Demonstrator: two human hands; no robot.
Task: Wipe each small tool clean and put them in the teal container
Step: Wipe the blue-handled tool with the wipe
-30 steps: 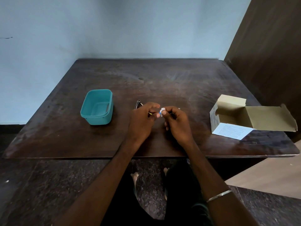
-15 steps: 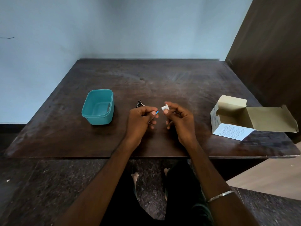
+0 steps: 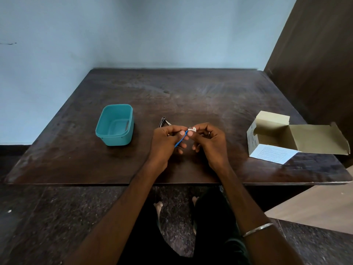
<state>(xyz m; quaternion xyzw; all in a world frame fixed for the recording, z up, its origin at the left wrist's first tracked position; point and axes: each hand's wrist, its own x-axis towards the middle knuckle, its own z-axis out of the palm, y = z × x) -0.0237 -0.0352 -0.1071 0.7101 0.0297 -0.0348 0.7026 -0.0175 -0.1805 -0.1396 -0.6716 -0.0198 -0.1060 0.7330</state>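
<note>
Against pale blue walls, the dark scuffed wooden surface [image 3: 210, 96] is carrying everything you are working with. At its middle, you are bringing the thin blue plastic stick tool [image 3: 181, 139] back to the small white wad of wiping material [image 3: 192, 129]: half a second ago the two were a little apart, and a second ago they were together, so you are working in repeated strokes, and this one is starting a fresh pass. My judgement is that the wiping of this tool is still under way and it is not yet ready to be put away.

Your left hand [image 3: 168, 140] is pinching the blue stick near its upper end between thumb and forefinger, the grip closed on it, with the rest of the stick slanting down and to the left across your curled fingers. Your right hand [image 3: 208, 142] is pinching the white wad at its fingertips, grip closed on that, with the other fingers curled beneath. Both hands are hovering just above the surface, fingertips nearly meeting.

Just beyond your left hand, a small dark metal tool [image 3: 163, 122], seemingly a nail clipper, is lying on the surface, waiting. Well to the left, the teal rectangular plastic container [image 3: 122, 139] is standing open and looks empty. Well to the right, an open beige cardboard box [image 3: 271, 153] is lying on its side with its flap spread out.
</note>
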